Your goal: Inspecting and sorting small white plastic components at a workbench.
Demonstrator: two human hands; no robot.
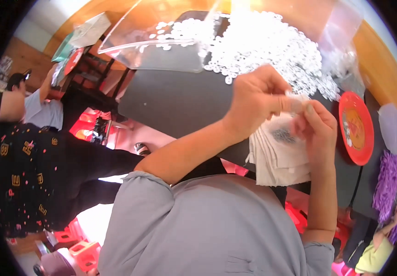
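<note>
Over the table's near edge, my left hand (256,101) and my right hand (319,124) meet with their fingertips pinched together. A small pale piece (296,105) seems to be between them, too blurred to name. Under the hands lies a folded cream cloth (277,163), partly hanging over the edge. On the cloth sits a small heap of thin dark grey bits (283,135), partly hidden by my right hand. Beyond my hands spreads a big pile of small white round pieces (272,48), some with dark centres.
A clear plastic bin (171,57) with more white pieces stands at the far left of the black table (175,99). A red oval plate (368,131) lies right of my right hand, near clear plastic bags (346,64) and a purple bundle (387,186). Other people are nearby on both sides.
</note>
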